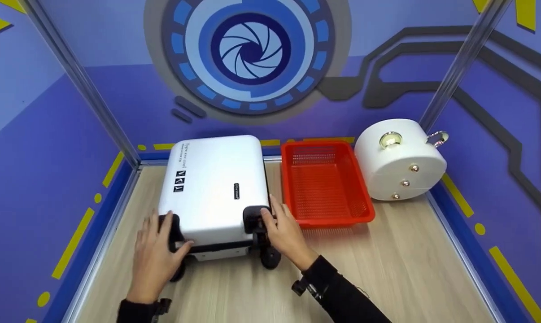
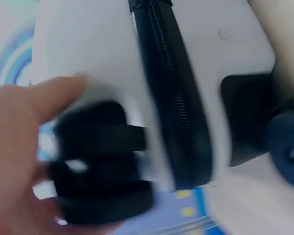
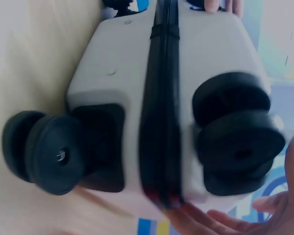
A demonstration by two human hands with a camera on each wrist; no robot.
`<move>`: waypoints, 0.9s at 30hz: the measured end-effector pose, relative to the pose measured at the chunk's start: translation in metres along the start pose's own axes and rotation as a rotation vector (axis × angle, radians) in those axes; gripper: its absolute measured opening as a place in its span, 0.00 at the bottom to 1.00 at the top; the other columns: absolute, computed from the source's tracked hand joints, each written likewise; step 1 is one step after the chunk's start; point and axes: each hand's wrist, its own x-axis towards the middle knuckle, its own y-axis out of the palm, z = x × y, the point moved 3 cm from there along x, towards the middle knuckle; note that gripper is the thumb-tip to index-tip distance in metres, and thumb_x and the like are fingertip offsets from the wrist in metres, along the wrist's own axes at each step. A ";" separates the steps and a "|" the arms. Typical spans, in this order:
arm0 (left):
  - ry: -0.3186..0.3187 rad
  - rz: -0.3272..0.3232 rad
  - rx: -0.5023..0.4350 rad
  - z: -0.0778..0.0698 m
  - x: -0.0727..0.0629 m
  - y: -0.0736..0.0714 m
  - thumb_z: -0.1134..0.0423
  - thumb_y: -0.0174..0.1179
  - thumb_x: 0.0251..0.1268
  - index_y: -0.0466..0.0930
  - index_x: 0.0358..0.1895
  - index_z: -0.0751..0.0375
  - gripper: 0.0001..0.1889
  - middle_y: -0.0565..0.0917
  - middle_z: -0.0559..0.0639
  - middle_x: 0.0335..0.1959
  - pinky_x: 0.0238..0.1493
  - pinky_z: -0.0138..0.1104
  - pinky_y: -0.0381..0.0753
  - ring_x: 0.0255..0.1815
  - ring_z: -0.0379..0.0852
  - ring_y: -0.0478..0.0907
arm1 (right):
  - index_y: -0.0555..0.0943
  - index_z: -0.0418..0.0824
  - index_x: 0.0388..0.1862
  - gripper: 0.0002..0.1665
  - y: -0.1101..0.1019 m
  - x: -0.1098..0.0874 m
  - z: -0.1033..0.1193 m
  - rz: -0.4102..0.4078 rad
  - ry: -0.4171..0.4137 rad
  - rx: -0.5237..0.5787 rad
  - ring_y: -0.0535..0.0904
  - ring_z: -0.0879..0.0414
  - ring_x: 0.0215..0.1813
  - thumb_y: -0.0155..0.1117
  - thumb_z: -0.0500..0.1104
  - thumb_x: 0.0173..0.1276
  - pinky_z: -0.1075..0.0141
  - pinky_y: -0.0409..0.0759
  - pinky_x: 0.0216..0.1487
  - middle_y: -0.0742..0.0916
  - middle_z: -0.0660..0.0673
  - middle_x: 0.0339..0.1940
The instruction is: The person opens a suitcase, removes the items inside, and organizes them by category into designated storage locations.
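Observation:
A white hard-shell suitcase (image 1: 216, 184) lies flat on the table, its black wheels (image 1: 270, 258) facing me. My left hand (image 1: 155, 255) holds its near left corner, with the fingers over the black corner piece and the thumb by the wheel-end edge. At the near right corner, my right hand (image 1: 286, 229) grips with the thumb on top and fingers along the side. The left wrist view shows the left thumb (image 2: 59, 95) against the wheel-end face, beside a blurred wheel. Right fingers (image 3: 196, 220) touch the side near the black zip seam (image 3: 161, 112) in the right wrist view.
A red plastic basket (image 1: 367, 211) stands close to the suitcase's right side. Beyond it, a rounded white case (image 1: 400, 157) with gold studs and a metal handle sits against the right corner. Printed blue and purple panels (image 1: 118, 98) wall in the wood-look table (image 1: 387, 269).

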 end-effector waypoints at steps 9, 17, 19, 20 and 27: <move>0.231 -0.225 0.217 -0.052 0.005 0.056 0.38 0.88 0.46 0.67 0.86 0.50 0.62 0.62 0.67 0.89 0.85 0.76 0.46 0.90 0.78 0.50 | 0.73 0.37 0.84 0.42 0.005 0.006 -0.017 -0.007 0.062 0.113 0.73 0.35 0.84 0.40 0.66 0.92 0.38 0.68 0.85 0.79 0.33 0.81; 0.255 -0.322 0.238 -0.039 -0.005 0.070 0.38 0.92 0.36 0.67 0.85 0.48 0.66 0.65 0.69 0.85 0.85 0.72 0.54 0.88 0.75 0.57 | 0.76 0.33 0.80 0.42 0.012 0.005 -0.022 0.009 0.062 0.141 0.73 0.36 0.84 0.40 0.65 0.92 0.42 0.66 0.87 0.80 0.34 0.81; 0.264 -0.325 0.243 -0.040 -0.005 0.071 0.37 0.91 0.37 0.67 0.85 0.49 0.66 0.64 0.70 0.85 0.85 0.72 0.53 0.88 0.75 0.56 | 0.77 0.34 0.80 0.42 0.011 0.005 -0.021 -0.002 0.059 0.147 0.74 0.36 0.84 0.40 0.65 0.92 0.42 0.67 0.86 0.81 0.34 0.80; 0.268 -0.328 0.245 -0.041 -0.005 0.072 0.38 0.91 0.38 0.67 0.85 0.49 0.66 0.64 0.70 0.85 0.85 0.72 0.53 0.88 0.75 0.56 | 0.77 0.35 0.80 0.41 0.011 0.006 -0.020 -0.004 0.052 0.151 0.75 0.36 0.83 0.40 0.65 0.92 0.42 0.68 0.86 0.81 0.34 0.80; 0.270 -0.333 0.292 -0.048 -0.011 0.079 0.41 0.91 0.41 0.65 0.86 0.50 0.65 0.64 0.69 0.86 0.86 0.71 0.53 0.88 0.76 0.56 | 0.82 0.37 0.75 0.35 0.008 0.007 -0.019 -0.040 0.007 0.122 0.82 0.37 0.76 0.44 0.60 0.93 0.42 0.74 0.81 0.87 0.36 0.73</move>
